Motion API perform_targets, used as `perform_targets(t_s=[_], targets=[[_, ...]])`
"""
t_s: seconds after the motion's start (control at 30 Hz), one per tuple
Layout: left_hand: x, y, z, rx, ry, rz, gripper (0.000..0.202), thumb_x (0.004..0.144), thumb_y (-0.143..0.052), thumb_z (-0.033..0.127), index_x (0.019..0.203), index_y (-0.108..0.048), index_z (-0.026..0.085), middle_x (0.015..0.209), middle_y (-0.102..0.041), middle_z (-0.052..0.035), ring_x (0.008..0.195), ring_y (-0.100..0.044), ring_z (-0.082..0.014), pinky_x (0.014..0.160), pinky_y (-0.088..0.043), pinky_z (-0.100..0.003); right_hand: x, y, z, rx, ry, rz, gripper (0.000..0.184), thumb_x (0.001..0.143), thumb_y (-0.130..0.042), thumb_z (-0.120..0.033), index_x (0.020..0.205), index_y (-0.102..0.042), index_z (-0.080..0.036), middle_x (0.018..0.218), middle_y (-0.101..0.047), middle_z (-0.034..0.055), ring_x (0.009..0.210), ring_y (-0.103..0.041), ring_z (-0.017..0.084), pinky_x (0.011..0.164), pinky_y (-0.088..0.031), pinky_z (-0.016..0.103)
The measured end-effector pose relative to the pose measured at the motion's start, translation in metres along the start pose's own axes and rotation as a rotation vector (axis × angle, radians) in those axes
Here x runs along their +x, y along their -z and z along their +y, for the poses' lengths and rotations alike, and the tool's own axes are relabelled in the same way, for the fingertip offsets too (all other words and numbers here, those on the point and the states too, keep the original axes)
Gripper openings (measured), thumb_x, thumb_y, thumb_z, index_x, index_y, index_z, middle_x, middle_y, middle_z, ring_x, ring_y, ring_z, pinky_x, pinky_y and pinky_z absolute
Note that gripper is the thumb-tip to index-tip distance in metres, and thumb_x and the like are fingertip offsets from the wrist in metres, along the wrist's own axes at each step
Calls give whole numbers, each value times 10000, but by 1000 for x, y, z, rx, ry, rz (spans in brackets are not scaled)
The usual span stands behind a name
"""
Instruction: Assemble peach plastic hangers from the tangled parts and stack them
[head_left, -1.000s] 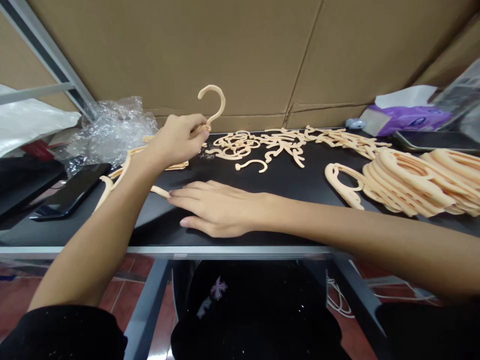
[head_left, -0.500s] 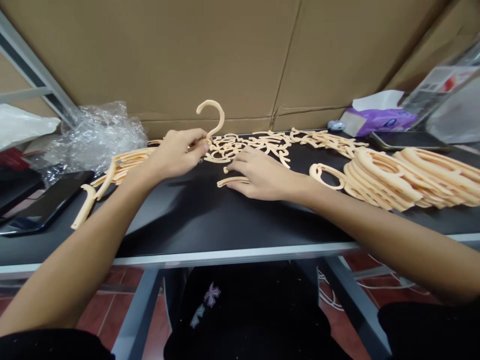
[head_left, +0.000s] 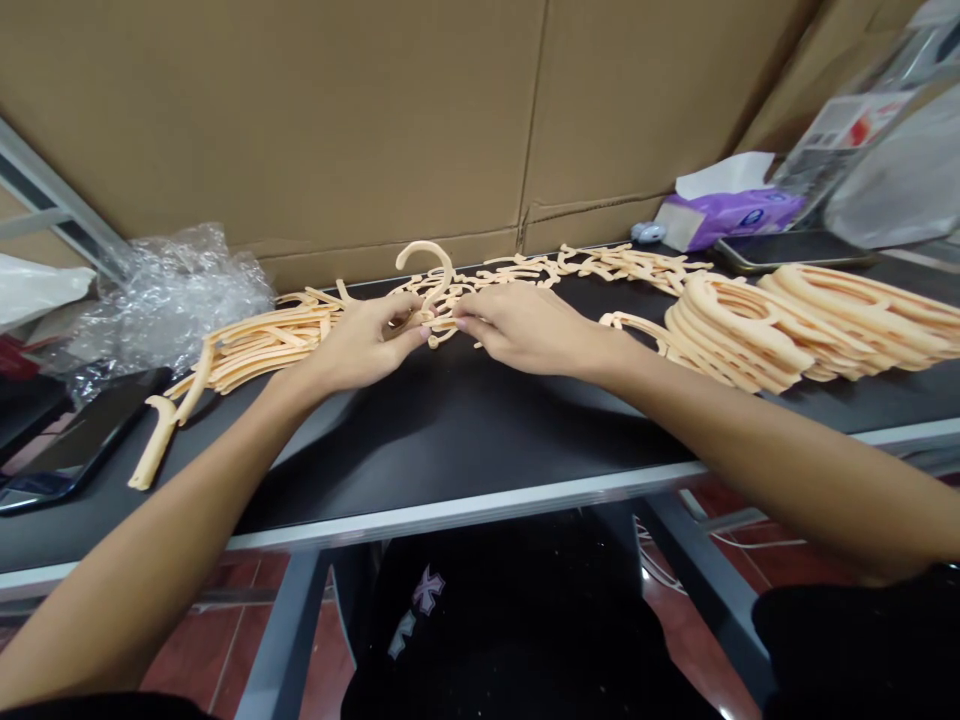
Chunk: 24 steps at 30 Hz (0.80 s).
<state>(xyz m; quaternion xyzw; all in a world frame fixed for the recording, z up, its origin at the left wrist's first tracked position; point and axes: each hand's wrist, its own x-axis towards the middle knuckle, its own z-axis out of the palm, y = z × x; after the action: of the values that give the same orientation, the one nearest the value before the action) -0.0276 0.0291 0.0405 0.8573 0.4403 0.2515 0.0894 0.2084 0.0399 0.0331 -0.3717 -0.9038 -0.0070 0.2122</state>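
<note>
A cream plastic hanger hook stands upright in the pinch of my left hand, its curve open to the left. My right hand is closed on a cream hanger arm, most of which its fingers hide. The end of that arm meets the base of the hook between my fingertips; whether the two are joined cannot be seen. Behind my hands lies a loose heap of small hooks. Left of my left hand is a pile of long hanger arms.
Stacked cream hanger pieces lie at the right. A purple tissue pack and a dark phone sit behind them. Bubble wrap and another phone are at the left. Cardboard stands along the back.
My right hand has lifted the hanger arm off the table and brought it left to the hook's base. The hook in my left hand has come slightly lower. The view has shifted a little.
</note>
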Motion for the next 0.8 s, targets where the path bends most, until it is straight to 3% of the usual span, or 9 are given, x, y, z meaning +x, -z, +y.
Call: perform_targets(t_s=[0.3,0.4,0.47,0.53,0.6,0.7,0.8], targets=[[-1,-5,5,59,-30,100,253,894,-613,425,791,-647,197,666,-579,21,639,-502,-145,636,-404,-283,-2,1,-6,12,-10,-69,330,1061,-451,-300,970,-743,-177,919,-753,92,757,-589,204,691,-337,336],[0,-1,3,69,39,223,229,883,-640,403,779,-634,199,659,-592,13,628,-505,-147,630,-414,-295,-3,1,-8,-34,21,83,293,1040,-497,-289,1083,-750,-148,1078,-747,153,968,-628,287,824,-413,399],[1,2,1,17,98,330,228,887,-650,411,810,-627,198,718,-645,-6,656,-543,-153,629,-431,-296,-4,2,-9,-49,65,259,270,1019,-530,-268,1135,-743,-149,1207,-712,176,1141,-592,342,949,-414,475],[2,4,0,-73,142,406,239,889,-652,433,836,-613,202,768,-681,-24,696,-586,-161,633,-456,-287,-4,4,-11,-34,83,364,250,1013,-539,-269,1094,-754,-170,1215,-703,163,1192,-571,355,1006,-394,520],[3,4,1,-160,158,424,247,881,-653,446,839,-593,210,773,-687,-31,708,-604,-163,631,-473,-278,-3,4,-12,16,69,340,247,1006,-551,-282,977,-771,-172,1073,-729,137,1099,-610,325,986,-408,502],[3,-1,7,-248,148,379,282,872,-660,483,833,-582,215,755,-676,-33,681,-594,-160,612,-478,-280,0,-6,-13,240,-62,176,311,988,-610,-385,855,-779,-161,788,-709,72,808,-629,228,814,-457,400],[1,-8,14,-281,122,327,342,870,-667,540,806,-584,214,727,-653,-30,650,-564,-156,576,-456,-280,4,-19,-13,651,-205,84,360,956,-671,-494,964,-791,-155,769,-717,31,670,-604,153,653,-458,309]])
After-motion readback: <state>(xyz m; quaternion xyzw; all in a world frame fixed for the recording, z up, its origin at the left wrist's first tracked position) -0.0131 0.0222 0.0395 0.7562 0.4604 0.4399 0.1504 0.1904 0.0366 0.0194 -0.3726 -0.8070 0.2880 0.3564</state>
